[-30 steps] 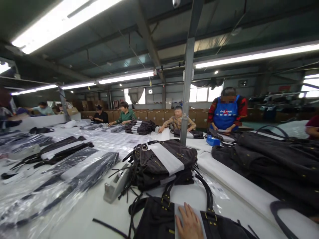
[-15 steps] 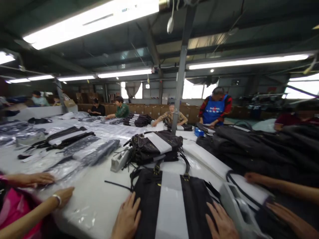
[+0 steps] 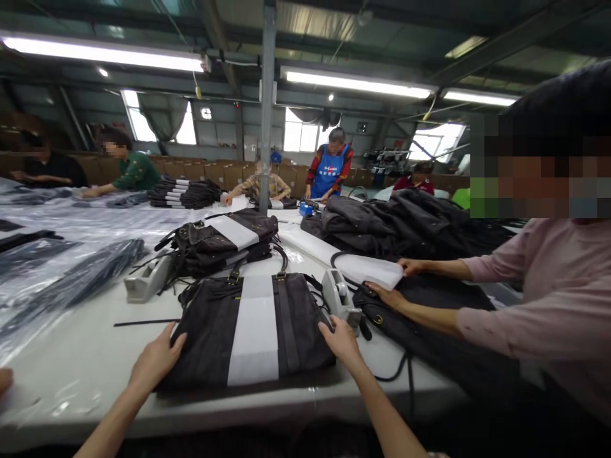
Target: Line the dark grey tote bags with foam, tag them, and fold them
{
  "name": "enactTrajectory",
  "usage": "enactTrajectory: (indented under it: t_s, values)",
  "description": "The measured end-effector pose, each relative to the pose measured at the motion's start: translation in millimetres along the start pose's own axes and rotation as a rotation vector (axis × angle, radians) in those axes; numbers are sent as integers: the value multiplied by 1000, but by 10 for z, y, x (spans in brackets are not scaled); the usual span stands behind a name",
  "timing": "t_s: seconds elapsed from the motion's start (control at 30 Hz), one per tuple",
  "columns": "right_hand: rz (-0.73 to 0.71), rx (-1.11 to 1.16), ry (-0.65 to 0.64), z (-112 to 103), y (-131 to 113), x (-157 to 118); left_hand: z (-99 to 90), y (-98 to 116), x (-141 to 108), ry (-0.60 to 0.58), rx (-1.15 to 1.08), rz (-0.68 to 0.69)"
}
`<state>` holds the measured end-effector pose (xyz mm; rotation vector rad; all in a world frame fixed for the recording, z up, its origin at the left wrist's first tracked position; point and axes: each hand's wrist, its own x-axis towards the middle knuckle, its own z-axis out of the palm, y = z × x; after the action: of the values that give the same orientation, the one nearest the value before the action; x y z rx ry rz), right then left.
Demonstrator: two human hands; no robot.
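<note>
A black bag (image 3: 205, 337) with two handles and brass-coloured buckles lies flat near the table's front edge. A white paper band (image 3: 254, 331) runs down its middle. My left hand (image 3: 157, 357) rests at the bag's left edge, thumb apart from the fingers. At the right edge my right hand (image 3: 341, 337) touches the bag's side, its thumb and fingers also spread. Behind this bag sits a stack of black bags (image 3: 224, 238) with a white band on top. Grey tape dispensers stand left of the stack (image 3: 150, 280) and right of the near bag (image 3: 340, 294).
At the right, a person in a pink top (image 3: 563, 280) has both hands on black bag material and white paper. A large black pile (image 3: 382, 222) lies behind. Plastic-wrapped items (image 3: 81, 273) cover the left side of the white table (image 3: 100, 356). Several people work farther back.
The view has swung right and now takes in the person in pink. My hands have gone from lying on the front of the bag to its left and right edges.
</note>
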<state>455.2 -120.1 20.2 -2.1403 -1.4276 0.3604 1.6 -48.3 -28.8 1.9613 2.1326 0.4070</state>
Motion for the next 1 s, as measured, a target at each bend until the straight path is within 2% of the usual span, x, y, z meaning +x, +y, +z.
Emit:
enactTrajectory:
  t_s: [0.13, 0.2, 0.27, 0.33, 0.43, 0.5, 0.53, 0.6, 0.67, 0.73, 0.83, 1.0]
  values:
    - [-55, 65, -38, 18, -118, 219, 33, 54, -59, 26, 54, 38]
    - [-63, 108, -42, 54, -83, 269, -22, 167, -43, 142, 129, 68]
    - [-60, 163, -29, 102, -7, 264, -117, 418, 22, 251, 67, 142]
    - [-52, 229, -5, 156, 70, 219, -191, 847, 113, 243, -136, 218]
    - [-79, 323, 15, 230, 135, 129, -129, 1749, 217, 50, -337, 280]
    - [-112, 367, 25, 265, 145, 86, 43, 2379, 235, -153, -354, 316]
    - [-122, 384, 29, 279, 147, 72, 154, 2662, 230, -199, -345, 328]
    - [-130, 425, 16, 300, 154, 55, 391, 3118, 201, -239, -310, 347]
    - [-133, 473, -16, 316, 171, 45, 610, 3412, 158, -248, -257, 355]
    - [-145, 523, -45, 330, 197, 33, 787, 3567, 111, -274, -192, 349]
    - [-186, 606, -79, 344, 260, 22, 954, 3632, 68, -311, -96, 340]
    - [-74, 713, -18, 337, 425, 151, 990, 3532, 205, -322, -20, 372]
